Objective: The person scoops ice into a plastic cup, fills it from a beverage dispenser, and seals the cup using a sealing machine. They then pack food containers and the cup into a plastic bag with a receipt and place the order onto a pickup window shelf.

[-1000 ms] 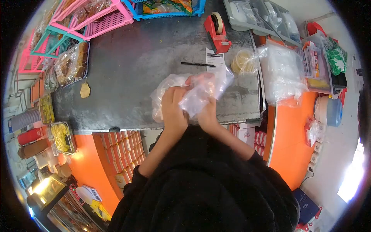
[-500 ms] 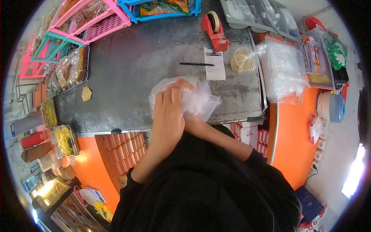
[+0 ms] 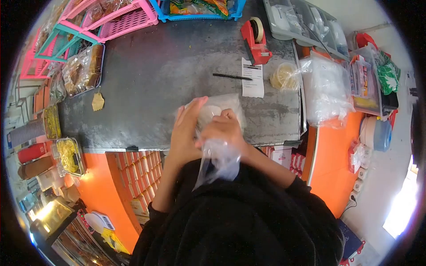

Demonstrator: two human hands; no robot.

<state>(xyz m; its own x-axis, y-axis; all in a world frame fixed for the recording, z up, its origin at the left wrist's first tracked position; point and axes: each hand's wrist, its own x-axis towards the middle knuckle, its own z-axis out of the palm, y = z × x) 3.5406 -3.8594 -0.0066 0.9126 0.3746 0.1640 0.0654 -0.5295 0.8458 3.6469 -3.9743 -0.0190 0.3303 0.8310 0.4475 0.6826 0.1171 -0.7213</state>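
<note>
A clear plastic bag [image 3: 233, 104] lies at the front edge of the dark table, with something whitish inside that I cannot make out. My right hand [image 3: 225, 132] is closed round its gathered neck. The loose, crumpled end of the bag hangs from that fist toward my body, over the black clothing. On the bag's left side is my left hand [image 3: 185, 126], its fingers stretched out and the thumb apart, beside the bag. Whether the left palm presses on the plastic is hidden. Beyond the hands lie a black pen [image 3: 231, 76] and a printed paper slip [image 3: 252, 84].
A red tape dispenser [image 3: 256, 42] stands behind the slip, beside a bag of rubber bands [image 3: 285, 76]. A stack of clear plastic bags [image 3: 327, 91] is on the right. Pink baskets [image 3: 128, 25], a blue basket [image 3: 199, 17] and packaged cakes [image 3: 84, 71] line the back left.
My right hand has closed on the bag's neck, and the loose end has swung toward my body. My left hand has moved off the top to the left side, its fingers straightened.
</note>
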